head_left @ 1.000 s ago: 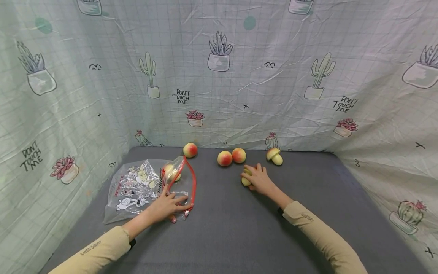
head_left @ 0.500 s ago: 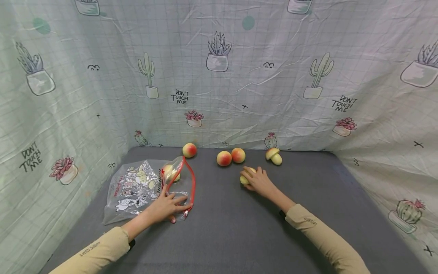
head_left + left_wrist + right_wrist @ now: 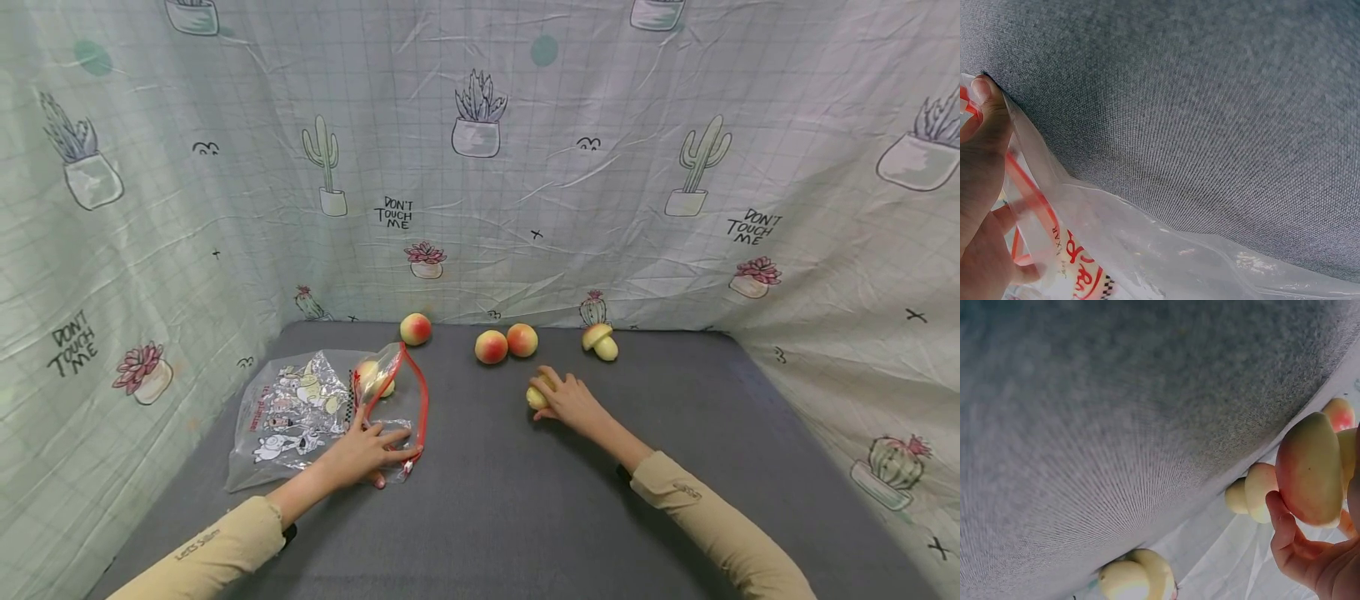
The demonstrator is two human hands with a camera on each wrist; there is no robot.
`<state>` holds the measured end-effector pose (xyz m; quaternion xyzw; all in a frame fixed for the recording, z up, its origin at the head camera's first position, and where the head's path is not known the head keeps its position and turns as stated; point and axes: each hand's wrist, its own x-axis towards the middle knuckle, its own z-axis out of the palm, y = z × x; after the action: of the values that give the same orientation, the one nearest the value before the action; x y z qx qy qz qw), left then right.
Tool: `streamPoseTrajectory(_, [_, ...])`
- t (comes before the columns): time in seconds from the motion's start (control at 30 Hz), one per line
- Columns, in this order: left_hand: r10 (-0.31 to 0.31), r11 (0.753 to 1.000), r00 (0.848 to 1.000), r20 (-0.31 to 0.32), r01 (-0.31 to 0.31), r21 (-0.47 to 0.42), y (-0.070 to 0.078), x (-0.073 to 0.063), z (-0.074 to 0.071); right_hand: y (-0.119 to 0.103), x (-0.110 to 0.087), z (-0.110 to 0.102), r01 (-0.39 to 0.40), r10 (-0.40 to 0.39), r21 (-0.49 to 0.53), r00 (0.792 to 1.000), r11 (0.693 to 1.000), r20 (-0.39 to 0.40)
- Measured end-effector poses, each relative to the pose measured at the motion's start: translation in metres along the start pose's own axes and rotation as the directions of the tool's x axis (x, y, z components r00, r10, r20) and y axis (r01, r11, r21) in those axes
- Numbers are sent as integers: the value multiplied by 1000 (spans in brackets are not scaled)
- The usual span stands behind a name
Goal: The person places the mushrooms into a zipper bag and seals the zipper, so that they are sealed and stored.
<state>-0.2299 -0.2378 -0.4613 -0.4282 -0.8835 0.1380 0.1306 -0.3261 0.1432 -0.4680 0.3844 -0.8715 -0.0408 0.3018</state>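
Observation:
My left hand [image 3: 367, 454] lies on the mouth of a clear plastic bag [image 3: 255, 450] with red trim and printed cartoon figures, its fingers spread over the plastic. Its thumb [image 3: 988, 106] shows by the bag's edge in the left wrist view. Inside the bag near the mouth is a toy mushroom [image 3: 367, 377], seen through the plastic. My right hand [image 3: 573, 402] grips another toy mushroom [image 3: 537, 397], partly hidden by the fingers. The right wrist view shows its yellow-red cap [image 3: 1310, 472] held at the fingertips, the pale stem [image 3: 1347, 450] behind.
Two peaches [image 3: 491, 347] sit side by side beyond my right hand. A single peach [image 3: 416, 329] lies behind the bag, at the back edge of the grey table [image 3: 480, 517]. Farther right lies a third mushroom [image 3: 600, 342]. A cactus-print curtain [image 3: 480, 225] encloses the back and sides.
My right hand's fingers have shifted around the mushroom, the hand staying in nearly the same place. The left hand and bag have not moved.

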Motion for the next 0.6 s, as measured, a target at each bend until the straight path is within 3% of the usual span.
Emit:
streamPoseTrajectory(0.1, [2, 1000, 1000, -4, -2, 12, 0, 0, 0, 0, -1, -1, 4, -4, 6, 1000, 1000, -12])
streamPoseTrajectory(0.33, [-20, 1000, 999, 51, 20, -7, 2, 0, -2, -3, -2, -5, -12, 12, 16, 1000, 1000, -8])
streamPoseTrajectory(0.6, [-16, 1000, 999, 50, 15, 17, 2, 0, -4, -5, -1, -10, 17, -15, 61, 1000, 998, -22])
